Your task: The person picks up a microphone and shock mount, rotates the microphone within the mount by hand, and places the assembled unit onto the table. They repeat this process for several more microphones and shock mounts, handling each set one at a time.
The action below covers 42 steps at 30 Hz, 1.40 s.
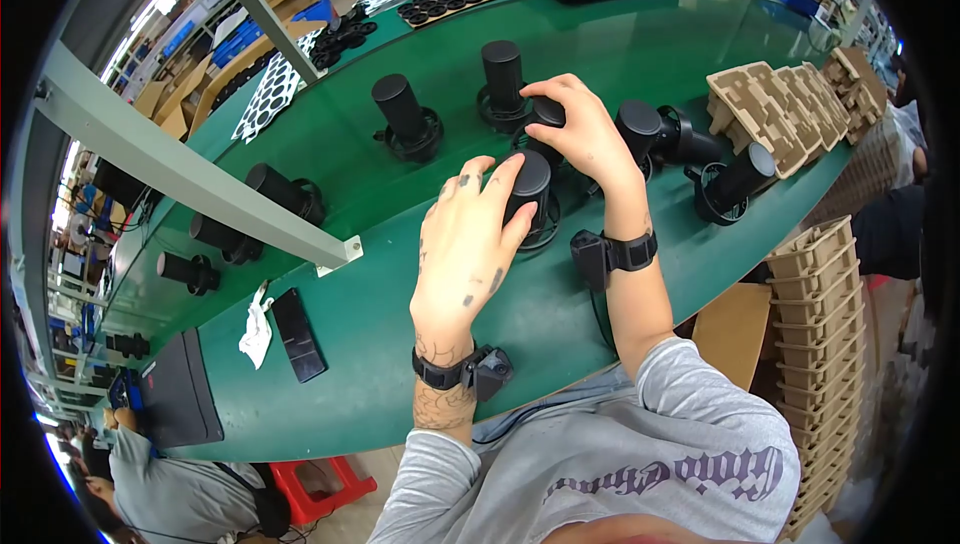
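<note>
Grey shirt (620, 459), hands (465, 234) (592, 139) on black cylinders (532, 180) (547, 113)

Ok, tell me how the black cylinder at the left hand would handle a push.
The black cylinder looks stiff, with no dent showing. Taller than wide, it could tip if pushed high, though the ring around its foot probably steadies it.

Matt black cylinders (532, 178), smooth green tabletop (365, 314)
</note>
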Tool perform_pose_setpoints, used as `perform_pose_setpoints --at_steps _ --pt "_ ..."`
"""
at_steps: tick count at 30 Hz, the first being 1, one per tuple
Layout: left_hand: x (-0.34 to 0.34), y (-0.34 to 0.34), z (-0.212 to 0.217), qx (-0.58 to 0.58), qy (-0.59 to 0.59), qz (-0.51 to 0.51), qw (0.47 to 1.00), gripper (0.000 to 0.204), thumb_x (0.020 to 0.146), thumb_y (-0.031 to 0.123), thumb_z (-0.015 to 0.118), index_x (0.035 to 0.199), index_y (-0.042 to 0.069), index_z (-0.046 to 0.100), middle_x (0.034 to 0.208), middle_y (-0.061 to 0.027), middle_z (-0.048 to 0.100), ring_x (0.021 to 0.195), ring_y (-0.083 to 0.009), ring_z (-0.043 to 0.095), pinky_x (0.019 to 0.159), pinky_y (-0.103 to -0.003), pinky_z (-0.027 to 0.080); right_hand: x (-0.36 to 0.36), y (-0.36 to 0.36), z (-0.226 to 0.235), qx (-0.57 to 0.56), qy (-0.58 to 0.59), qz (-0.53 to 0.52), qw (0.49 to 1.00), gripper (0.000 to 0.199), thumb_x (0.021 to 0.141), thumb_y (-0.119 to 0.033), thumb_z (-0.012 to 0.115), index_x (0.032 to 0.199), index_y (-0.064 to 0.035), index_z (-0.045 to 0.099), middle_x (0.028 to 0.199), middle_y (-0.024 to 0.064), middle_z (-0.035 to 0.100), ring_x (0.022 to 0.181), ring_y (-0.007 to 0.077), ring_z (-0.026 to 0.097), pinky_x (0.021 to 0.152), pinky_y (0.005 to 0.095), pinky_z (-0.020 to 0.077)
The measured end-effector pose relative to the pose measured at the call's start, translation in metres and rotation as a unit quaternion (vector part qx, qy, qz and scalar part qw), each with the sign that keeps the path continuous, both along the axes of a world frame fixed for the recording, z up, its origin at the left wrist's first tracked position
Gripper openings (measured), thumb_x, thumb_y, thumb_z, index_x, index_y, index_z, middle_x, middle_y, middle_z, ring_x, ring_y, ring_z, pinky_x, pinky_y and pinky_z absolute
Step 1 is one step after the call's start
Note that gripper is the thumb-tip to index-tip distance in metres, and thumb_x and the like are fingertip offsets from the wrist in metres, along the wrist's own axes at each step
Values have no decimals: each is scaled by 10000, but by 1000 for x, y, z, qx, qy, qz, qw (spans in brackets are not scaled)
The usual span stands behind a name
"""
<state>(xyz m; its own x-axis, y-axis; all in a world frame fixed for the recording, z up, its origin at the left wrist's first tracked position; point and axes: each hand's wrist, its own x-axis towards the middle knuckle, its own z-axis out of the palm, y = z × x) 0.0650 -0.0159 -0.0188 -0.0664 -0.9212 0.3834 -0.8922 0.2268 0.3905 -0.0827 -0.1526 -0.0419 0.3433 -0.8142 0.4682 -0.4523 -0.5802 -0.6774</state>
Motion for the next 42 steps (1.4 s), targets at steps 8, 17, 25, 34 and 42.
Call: perform_pose_setpoints --at_steps 8,17,25,34,42 --pt "1 22 25 -82 48 -17 995 353 829 188 658 1147 49 597 1149 -129 590 990 -300 588 822 -388 481 0 2 1 -21 33 -42 998 437 705 -78 711 1134 -53 632 1106 127 575 1033 292 565 900 353 448" --pt "4 78 62 -246 156 -114 950 347 626 -3 718 966 63 701 972 -82 676 782 -233 658 663 -317 523 1 11 13 -152 15 -113 982 359 776 -203 717 1106 -75 656 1191 123 577 1081 280 556 956 375 421" --pt "3 88 55 -293 152 -291 898 334 732 250 713 943 -9 699 813 -86 682 659 -185 650 554 -260 508 17 -12 92 -155 191 -85 966 401 810 -323 664 1062 -14 627 1016 164 626 975 331 599 862 378 460" --pt "-33 118 51 -311 217 -327 866 270 653 213 567 824 9 617 690 -43 525 598 -170 526 489 -286 363 58 -137 66 77 524 20 848 815 722 -411 715 1388 -82 379 1375 209 439 1119 396 545 773 431 528" --pt "-38 120 51 -323 270 -291 859 154 637 199 544 739 84 549 658 8 441 567 -132 492 455 -286 346 57 -152 65 161 504 57 846 635 685 -273 763 1169 -36 426 1122 174 584 978 328 600 612 404 550"
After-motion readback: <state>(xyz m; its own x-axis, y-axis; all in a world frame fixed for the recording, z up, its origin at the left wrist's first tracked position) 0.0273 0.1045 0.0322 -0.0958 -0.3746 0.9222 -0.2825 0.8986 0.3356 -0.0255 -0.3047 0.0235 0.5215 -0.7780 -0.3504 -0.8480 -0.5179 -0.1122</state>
